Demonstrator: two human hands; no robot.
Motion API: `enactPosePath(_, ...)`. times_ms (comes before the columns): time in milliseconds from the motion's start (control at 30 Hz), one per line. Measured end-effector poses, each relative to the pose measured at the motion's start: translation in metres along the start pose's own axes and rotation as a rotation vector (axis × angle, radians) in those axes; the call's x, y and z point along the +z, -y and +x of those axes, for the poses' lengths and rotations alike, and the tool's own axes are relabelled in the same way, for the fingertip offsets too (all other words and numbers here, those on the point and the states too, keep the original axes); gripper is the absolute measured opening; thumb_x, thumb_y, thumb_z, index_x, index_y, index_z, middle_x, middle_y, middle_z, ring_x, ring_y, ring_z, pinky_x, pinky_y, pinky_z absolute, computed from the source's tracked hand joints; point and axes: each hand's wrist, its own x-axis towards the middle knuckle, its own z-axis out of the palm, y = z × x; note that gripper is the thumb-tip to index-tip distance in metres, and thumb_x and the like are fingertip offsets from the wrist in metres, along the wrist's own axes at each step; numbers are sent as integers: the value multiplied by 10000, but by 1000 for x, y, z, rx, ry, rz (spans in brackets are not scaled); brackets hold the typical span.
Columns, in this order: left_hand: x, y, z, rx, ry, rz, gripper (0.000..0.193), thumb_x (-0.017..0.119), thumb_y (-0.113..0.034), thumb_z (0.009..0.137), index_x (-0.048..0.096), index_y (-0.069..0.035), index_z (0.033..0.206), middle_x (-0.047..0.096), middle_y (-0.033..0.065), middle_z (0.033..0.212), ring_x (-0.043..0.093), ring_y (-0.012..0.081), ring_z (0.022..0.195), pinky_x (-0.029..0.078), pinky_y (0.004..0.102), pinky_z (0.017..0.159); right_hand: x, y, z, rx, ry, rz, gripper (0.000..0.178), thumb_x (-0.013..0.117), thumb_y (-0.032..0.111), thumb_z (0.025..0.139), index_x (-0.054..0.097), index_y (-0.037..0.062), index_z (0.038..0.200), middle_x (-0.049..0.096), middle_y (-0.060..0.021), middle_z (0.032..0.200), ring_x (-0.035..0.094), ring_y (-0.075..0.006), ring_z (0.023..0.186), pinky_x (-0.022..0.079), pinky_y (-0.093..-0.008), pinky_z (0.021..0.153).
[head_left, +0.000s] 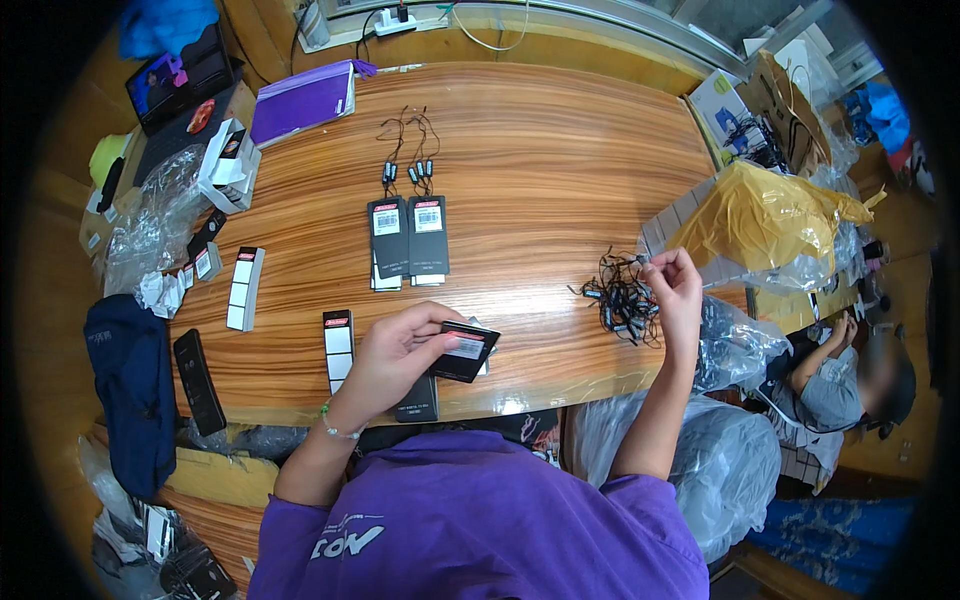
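Observation:
My left hand [395, 352] grips a black hang tag [465, 350] with a white label, near the table's front edge. Lighter cards [484, 366] show partly behind it. On the right, my right hand [678, 290] pinches a thin black tag string at the edge of a tangled pile of black strings [622, 305]. Most of that string is hidden by my fingers. Below my left hand lies another dark tag [420, 400], partly covered. A stack of white-label cards [338, 345] stands beside my left wrist.
Two stacks of strung dark tags [408, 245] lie mid-table. At left are another card stack [244, 290], a black phone [199, 382] and a purple folder [300, 103]. A yellow plastic bag [770, 220] sits at right. Another person [835, 385] sits beyond the right edge.

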Motion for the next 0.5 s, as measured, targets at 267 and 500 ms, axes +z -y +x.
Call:
enactPosePath(267, 16, -7, 9, 21, 137, 181, 159, 539, -63, 872, 577, 17, 1004, 635, 66, 883, 603, 96, 847, 491, 241, 759, -1, 12, -11, -138, -30, -556, 159, 515, 33, 809, 598, 3, 941, 596, -113, 807, 547, -195, 731, 437, -293, 691)
enactPosePath(500, 29, -21, 26, 44, 235, 313, 139, 556, -66, 863, 610, -4, 975, 621, 56, 910, 582, 95, 825, 473, 240, 716, 30, 20, -25, 22, 153, 548, 133, 474, 84, 885, 529, 12, 984, 576, -62, 796, 534, -111, 754, 400, -208, 678)
